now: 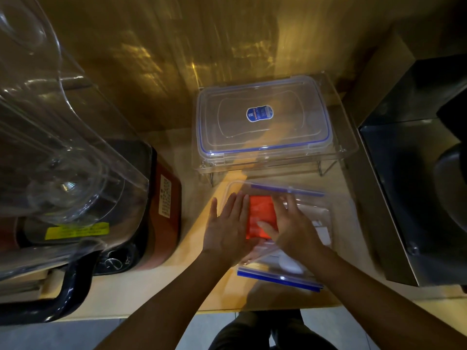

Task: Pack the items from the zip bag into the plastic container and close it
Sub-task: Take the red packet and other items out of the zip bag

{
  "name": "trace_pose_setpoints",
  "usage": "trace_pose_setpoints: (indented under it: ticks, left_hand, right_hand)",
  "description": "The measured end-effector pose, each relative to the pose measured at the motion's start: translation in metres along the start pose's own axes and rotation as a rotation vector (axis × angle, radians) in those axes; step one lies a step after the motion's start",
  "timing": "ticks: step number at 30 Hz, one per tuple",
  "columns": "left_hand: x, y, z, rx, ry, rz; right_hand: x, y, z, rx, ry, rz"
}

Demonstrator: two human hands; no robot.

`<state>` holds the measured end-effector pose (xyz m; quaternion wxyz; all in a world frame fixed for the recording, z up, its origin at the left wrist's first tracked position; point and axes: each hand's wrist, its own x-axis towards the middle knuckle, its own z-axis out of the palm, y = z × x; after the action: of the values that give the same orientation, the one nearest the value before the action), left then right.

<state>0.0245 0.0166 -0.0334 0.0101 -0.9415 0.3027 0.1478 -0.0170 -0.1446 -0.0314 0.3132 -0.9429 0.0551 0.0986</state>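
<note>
Both flat, open hands, left (228,229) and right (293,229), on zip bag (303,251), orange packet (261,217) between.

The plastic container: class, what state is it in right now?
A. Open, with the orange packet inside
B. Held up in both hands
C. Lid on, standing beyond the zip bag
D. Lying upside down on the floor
C: the plastic container has its lid on, behind the zip bag.

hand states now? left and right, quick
Left hand: open, fingers spread flat on the zip bag, gripping nothing.
Right hand: open, resting on the bag beside the orange packet; no clear grasp visible.
</note>
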Motion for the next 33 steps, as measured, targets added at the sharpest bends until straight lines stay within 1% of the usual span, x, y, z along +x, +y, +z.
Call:
trace_pose_setpoints:
  ticks: [3,6,9,12,14,17,21,26,30,33]
  left_hand:
    - [-0.004,0.006,0.002,-0.028,0.008,-0.095]
    - [-0.009,0.016,-0.001,0.03,0.02,-0.219]
    - [-0.01,0.018,-0.007,0.076,0.008,-0.287]
    - [-0.011,0.011,-0.009,0.073,0.009,-0.245]
    - [-0.011,0.005,-0.01,0.076,0.023,-0.172]
    - [-0.008,-0.002,-0.012,0.043,0.022,-0.079]
    - [-0.008,0.0,-0.011,-0.019,-0.009,-0.043]
    - [-0.008,-0.002,-0.006,-0.012,-0.016,-0.014]
    - [-0.007,-0.006,-0.004,0.008,-0.026,0.002]
    - [-0.005,-0.012,-0.005,-0.008,-0.026,0.017]
  right_hand:
    - [0.004,0.006,-0.004,0.123,-0.074,-0.003]
    - [0.018,0.003,-0.007,0.145,-0.148,-0.042]
    - [0.03,-0.001,-0.008,0.12,-0.204,-0.084]
    - [0.034,-0.002,-0.008,0.142,-0.165,-0.064]
    - [0.034,-0.002,-0.007,0.175,-0.123,0.035]
    - [0.035,-0.003,-0.006,0.186,-0.186,0.139]
    - [0.037,-0.002,-0.012,0.137,-0.252,0.15]
    - [0.039,0.0,-0.017,0.122,-0.288,0.125]
    - [0.036,0.002,-0.018,0.178,-0.317,0.126]
    - [0.031,0.003,-0.021,0.289,-0.336,0.102]
